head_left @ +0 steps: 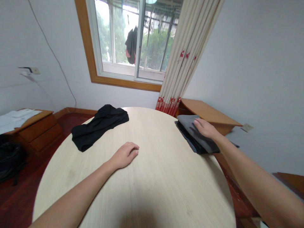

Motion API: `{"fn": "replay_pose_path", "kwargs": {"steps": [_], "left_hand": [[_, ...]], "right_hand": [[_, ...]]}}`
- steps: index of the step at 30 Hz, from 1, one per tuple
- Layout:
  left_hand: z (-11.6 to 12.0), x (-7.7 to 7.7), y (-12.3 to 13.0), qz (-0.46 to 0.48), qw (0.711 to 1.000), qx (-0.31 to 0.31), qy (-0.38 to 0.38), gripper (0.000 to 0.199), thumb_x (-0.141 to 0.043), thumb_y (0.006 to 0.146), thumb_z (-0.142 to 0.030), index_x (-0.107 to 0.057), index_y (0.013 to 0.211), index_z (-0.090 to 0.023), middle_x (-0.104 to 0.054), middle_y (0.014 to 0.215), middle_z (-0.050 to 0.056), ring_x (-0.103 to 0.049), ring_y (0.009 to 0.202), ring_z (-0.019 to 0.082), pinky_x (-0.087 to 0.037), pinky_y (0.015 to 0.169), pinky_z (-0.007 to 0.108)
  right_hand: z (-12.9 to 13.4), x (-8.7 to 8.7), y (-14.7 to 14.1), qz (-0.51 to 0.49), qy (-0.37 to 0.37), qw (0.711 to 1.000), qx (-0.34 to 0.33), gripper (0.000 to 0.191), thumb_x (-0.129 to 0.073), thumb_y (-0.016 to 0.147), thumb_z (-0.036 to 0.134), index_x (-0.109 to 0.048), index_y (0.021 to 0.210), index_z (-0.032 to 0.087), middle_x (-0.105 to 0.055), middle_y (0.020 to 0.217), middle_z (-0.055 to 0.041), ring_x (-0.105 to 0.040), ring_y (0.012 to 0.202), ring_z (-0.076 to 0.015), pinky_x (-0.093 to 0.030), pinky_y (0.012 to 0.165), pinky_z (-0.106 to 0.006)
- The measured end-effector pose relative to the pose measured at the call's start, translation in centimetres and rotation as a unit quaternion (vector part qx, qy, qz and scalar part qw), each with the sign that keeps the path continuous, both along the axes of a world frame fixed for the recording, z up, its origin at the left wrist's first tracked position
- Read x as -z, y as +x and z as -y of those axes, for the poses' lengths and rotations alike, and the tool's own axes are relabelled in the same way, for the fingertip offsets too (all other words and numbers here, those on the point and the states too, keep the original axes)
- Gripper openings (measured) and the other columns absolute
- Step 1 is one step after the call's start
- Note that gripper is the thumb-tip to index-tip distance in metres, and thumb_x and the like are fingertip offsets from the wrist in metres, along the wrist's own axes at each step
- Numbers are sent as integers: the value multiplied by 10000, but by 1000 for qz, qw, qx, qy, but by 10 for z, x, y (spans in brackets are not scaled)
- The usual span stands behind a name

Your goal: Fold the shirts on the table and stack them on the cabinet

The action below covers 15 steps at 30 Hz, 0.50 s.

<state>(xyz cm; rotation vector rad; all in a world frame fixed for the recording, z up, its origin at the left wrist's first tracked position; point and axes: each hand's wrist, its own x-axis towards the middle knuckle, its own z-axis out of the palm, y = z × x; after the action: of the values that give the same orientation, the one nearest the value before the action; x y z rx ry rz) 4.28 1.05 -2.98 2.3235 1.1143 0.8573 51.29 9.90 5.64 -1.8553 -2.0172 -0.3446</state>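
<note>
My left hand (125,154) rests on the round pale wooden table (147,177), its fingers loosely bent and the thumb apart, with nothing held. A crumpled black garment (98,126) lies beyond it on the table's left side. At the right edge of the table is a stack of folded clothes, with a grey folded garment (188,122) on top and darker cloth layers (187,138) beneath. On that grey cloth my right hand (204,127) lies flat, fingers stretched out; its underside is hidden.
A brown wooden desk (209,110) stands behind the stack, near a floral curtain (182,60). To the left are a low drawer cabinet (39,128) with papers on it and a black bag (10,158) on the dark red floor. A window (135,38) is behind the table.
</note>
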Motion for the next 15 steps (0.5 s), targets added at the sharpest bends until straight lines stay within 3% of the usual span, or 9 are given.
{"fn": "replay_pose_path", "kwargs": {"steps": [2,4,6,8,12,15], "left_hand": [[-6,-2,-8,-20,1000,-14,16,300,-450,954,-366,-664,1064,-188,-705,1089,101,-632,1042,243,-486,964,413],[-15,-3,-21,-64,995,-74,36,327,-448,943,-379,-667,1097,-192,-685,1180,114,-606,1132,266,-444,1032,452],[-24,-6,-36,-136,972,-184,42,370,-479,916,-392,-659,1172,-194,-607,1354,144,-518,1288,317,-337,1123,539],[-33,-8,-53,-213,928,-307,21,475,-516,884,-414,-617,1283,-177,-439,1531,187,-368,1418,384,-216,1151,641],[-51,-14,-89,-273,846,-457,-39,721,-507,872,-502,-447,1476,-115,-174,1644,250,-140,1494,471,-130,1099,758],[-62,-13,-114,-234,821,-517,-69,802,-459,881,-562,-368,1526,-93,-236,1609,294,-202,1458,507,-209,1051,772]], "right_hand": [[10,-2,-37,-27,9,998,-62,672,-221,1013,549,-618,1325,105,-612,1383,-179,-548,1318,-296,-403,1135,-447],[22,7,-82,-38,-18,989,-142,625,-248,1017,538,-603,1356,152,-606,1401,-147,-536,1331,-284,-379,1155,-459],[34,26,-124,-39,-73,978,-193,605,-281,1015,530,-582,1389,162,-576,1437,-143,-483,1383,-282,-330,1184,-468],[44,48,-157,-34,-144,969,-199,599,-354,1000,538,-545,1429,166,-513,1498,-140,-421,1432,-285,-295,1197,-472],[49,83,-184,-29,-218,958,-186,660,-515,942,532,-494,1467,133,-389,1578,-172,-354,1469,-308,-269,1201,-476],[49,97,-182,-64,-186,965,-172,594,-468,974,505,-495,1464,170,-394,1581,-152,-342,1476,-291,-243,1203,-512]]}}
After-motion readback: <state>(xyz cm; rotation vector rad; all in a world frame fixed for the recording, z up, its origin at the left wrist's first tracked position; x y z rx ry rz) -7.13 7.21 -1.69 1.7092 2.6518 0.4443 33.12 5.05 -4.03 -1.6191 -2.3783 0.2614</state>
